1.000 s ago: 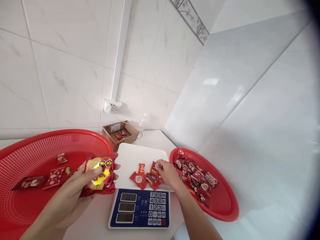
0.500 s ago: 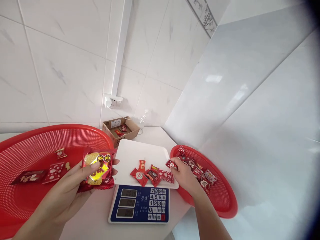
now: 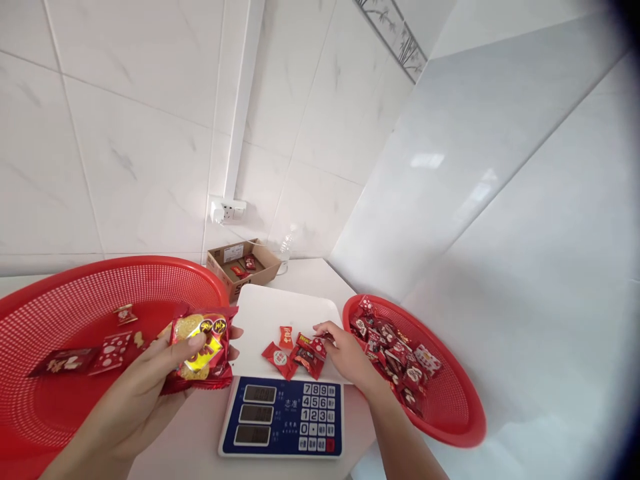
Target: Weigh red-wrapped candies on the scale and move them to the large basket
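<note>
Red packet (image 3: 213, 360) in left hand (image 3: 143, 383), print showing; long axis near upright

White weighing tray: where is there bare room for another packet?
Free: the back half of the tray, between the cardboard box and right red basket; also the tabletop between plastic bottle and grey wall panel. Crowded: the tray's front middle, with wrapped candies and the right hand; the left hand holds a packet by its left edge.

Red-and-yellow snack packet (image 3: 207, 361), front facing the camera, white-dotted red sachet (image 3: 318, 346) over white pan (image 3: 283, 307)
</note>
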Motion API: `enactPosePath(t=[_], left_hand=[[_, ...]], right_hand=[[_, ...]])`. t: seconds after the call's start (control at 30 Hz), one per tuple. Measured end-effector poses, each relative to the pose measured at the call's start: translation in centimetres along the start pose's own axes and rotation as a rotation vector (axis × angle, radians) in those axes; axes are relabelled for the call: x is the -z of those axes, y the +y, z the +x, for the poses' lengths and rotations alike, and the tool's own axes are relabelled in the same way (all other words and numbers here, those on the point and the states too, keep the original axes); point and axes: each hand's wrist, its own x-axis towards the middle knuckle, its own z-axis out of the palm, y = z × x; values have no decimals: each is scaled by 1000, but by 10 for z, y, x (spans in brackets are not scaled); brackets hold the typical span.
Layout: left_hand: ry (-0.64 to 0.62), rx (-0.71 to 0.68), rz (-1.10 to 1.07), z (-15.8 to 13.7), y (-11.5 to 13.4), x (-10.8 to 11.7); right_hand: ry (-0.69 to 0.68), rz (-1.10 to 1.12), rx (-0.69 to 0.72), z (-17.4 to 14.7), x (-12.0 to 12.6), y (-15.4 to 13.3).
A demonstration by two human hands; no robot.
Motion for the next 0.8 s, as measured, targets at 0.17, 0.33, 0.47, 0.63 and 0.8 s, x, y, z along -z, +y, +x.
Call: enactPosePath(t=[0.17,0.33,0.47,0.63,0.8], left_hand=[[2,-22,7,2,0,2],[-3,-11,-4,3,2,2],[-15,-29,14,3,1,2],[-3,-18,17,2,-1,4],[-9,-24,34,2,-1,5]], right_hand=[[100,-141,-66,-7,7,-7],[-2,-328,-260,-16,9,-12],[-36,-351,-273,-11,6,-7],[-53,-257,-223,-4,10,1],[-57,-266,-177,-1,7,-2]])
